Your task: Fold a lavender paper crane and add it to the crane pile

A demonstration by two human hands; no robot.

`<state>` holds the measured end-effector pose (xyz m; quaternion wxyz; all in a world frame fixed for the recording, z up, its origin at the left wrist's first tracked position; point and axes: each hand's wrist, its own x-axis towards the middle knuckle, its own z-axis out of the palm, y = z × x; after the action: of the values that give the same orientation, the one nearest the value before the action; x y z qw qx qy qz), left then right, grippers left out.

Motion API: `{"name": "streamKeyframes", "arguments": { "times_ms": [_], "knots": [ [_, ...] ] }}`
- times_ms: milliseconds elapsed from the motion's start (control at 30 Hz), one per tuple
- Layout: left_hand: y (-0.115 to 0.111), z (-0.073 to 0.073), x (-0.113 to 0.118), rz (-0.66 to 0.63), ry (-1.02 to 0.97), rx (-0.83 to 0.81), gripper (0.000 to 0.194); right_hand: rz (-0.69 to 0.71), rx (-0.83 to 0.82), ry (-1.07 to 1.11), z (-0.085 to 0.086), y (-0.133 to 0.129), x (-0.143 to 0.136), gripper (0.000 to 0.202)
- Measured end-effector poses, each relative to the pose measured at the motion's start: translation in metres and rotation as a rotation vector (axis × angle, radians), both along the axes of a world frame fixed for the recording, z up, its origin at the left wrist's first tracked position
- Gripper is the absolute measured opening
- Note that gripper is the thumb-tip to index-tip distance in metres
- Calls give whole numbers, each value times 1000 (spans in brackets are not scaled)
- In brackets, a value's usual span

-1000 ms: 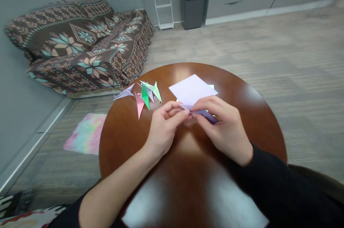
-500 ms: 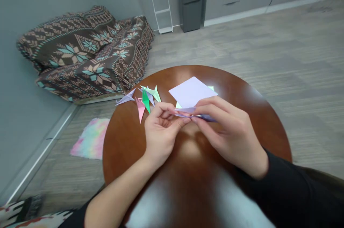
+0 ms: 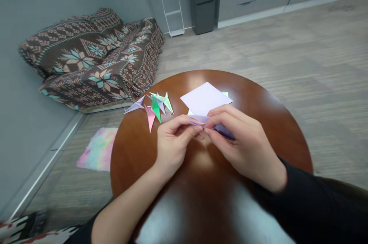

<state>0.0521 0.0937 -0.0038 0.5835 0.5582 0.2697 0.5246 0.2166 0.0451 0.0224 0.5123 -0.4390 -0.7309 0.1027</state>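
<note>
A folded piece of purple paper (image 3: 225, 131) is held between both hands above the round brown table (image 3: 138, 159). My left hand (image 3: 174, 140) pinches its left end between thumb and fingers. On the right side, my right hand (image 3: 240, 140) grips the same paper with thumb and fingertips, which hide part of it. Just beyond the hands lies a flat lilac sheet (image 3: 205, 99), with pale green paper (image 3: 226, 94) showing under its edges.
Several folded paper figures rest at the table's left, among them a pink one (image 3: 150, 117), a green one (image 3: 156, 108) and a purple one (image 3: 135, 105). A patterned sofa (image 3: 97, 60) stands behind, a fluffy rug (image 3: 99, 149) on the floor at left.
The purple paper has tilted, its right end now lower. My left fingers have closed in and come down a little around its left end; my right hand has shifted slightly left.
</note>
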Motion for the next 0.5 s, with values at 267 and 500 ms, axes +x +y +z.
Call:
{"name": "streamKeyframes", "arguments": {
  "times_ms": [267, 500],
  "knots": [
    [6, 1, 2, 103, -27, -71, 13, 23, -208, 216, 0, 1, 4, 21],
    [3, 1, 4, 42, 38, -138, 33, -44, -325, 373, -3, 2, 0, 14]
  ]
}}
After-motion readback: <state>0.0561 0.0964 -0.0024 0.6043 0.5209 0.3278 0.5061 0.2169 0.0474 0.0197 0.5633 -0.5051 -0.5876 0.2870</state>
